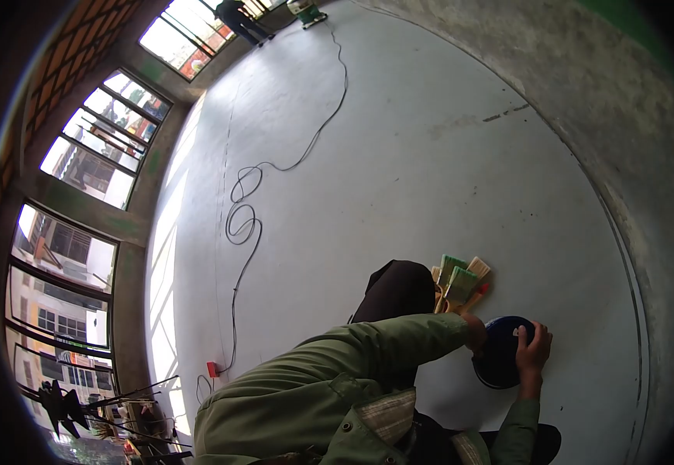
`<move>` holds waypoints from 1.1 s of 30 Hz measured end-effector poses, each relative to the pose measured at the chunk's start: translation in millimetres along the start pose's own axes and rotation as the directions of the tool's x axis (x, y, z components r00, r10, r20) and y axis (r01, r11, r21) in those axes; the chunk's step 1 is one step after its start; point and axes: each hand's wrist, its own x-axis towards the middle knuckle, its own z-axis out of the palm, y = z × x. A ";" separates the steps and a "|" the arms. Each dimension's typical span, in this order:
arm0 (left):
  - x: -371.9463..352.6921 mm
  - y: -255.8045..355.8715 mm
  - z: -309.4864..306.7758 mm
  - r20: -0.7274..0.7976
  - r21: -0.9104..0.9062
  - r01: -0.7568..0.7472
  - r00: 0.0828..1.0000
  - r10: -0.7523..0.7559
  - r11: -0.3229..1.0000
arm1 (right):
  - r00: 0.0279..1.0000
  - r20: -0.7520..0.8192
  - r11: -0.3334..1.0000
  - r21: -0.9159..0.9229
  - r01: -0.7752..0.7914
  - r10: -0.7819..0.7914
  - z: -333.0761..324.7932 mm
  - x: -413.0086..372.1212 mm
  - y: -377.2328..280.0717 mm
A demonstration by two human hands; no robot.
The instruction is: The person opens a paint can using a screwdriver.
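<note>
A dark blue round container (pixel 500 358) stands on the floor in front of me, at the lower right. My right hand (pixel 533 353) grips its right edge, thumb on the near side and fingers over the rim. At the opposite edge is my left hand (pixel 474 333), closed on the container's left side, with its fingers partly hidden. A small pale spot shows near my right thumb. Just beyond my left hand lies a cluster of paint brushes (pixel 459 285) with green and pale bristles and wooden handles; one red part shows among them. Their lower ends are hidden behind my left hand and sleeve.
A long black cable (pixel 314 139) loops over the grey floor (pixel 399 194), with a red socket box (pixel 212 370) at lower left. A green machine (pixel 306 12) and a person (pixel 240 19) are at the far end. A wall (pixel 624 101) curves along the right; windows line the left.
</note>
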 end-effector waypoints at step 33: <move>-633.4 127.3 281.7 0.334 -0.938 0.016 0.306 -0.891 -0.346 | 0.381 0.900 0.903 0.033 0.427 -0.213 -251.9 30.4 -358.8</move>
